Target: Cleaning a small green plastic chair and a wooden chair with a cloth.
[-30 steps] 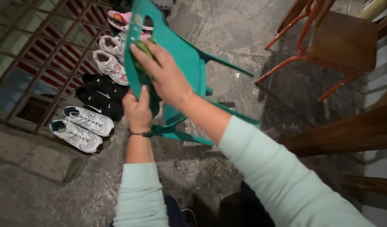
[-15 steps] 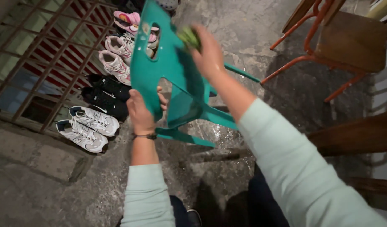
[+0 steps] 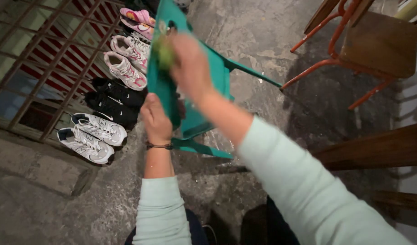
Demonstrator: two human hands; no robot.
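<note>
Beside the shoe row (image 3: 109,93) on concrete | teal plastic chair (image 3: 204,77) tipped up | left hand (image 3: 155,119) clamped on its backrest edge | right hand (image 3: 190,68) pressed green scrub pad (image 3: 164,53) against backrest, fingers closed round pad

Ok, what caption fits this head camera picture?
Left hand grips a teal plastic chair while right hand presses a green sponge on it.

I saw a teal plastic chair (image 3: 208,77), a green scrub pad (image 3: 164,53), mint sleeves (image 3: 161,211), white, black and pink sneakers (image 3: 112,86), an orange-legged brown chair (image 3: 376,43)
</note>
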